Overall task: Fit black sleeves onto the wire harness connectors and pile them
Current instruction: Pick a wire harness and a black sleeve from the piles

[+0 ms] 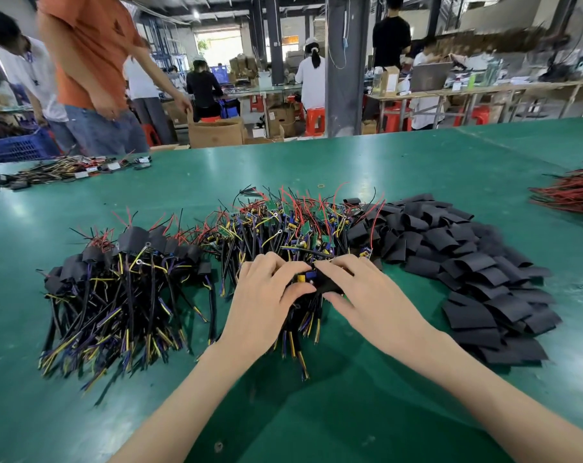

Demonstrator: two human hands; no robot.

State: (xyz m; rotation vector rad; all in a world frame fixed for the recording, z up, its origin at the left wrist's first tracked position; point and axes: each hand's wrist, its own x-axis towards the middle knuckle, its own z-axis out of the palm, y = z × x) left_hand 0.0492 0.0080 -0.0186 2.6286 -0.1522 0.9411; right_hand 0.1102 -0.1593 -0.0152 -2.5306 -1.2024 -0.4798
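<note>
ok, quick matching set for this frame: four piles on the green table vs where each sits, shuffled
1 sleeved harnesses
2 unsleeved harnesses
3 loose black sleeves
4 red wire bundle

A far right edge
B left
C centre
D right of centre

Pairs: 1-B, 2-C, 3-D, 4-A

Your green worktop (417, 168) underneath, a blue crate (16, 148) at your far left; a person in an orange shirt (93, 61) standing beside it, an open cardboard box (215, 133) on the floor; red stools (315, 120) by a dark pillar (345, 61) ahead of you
</note>
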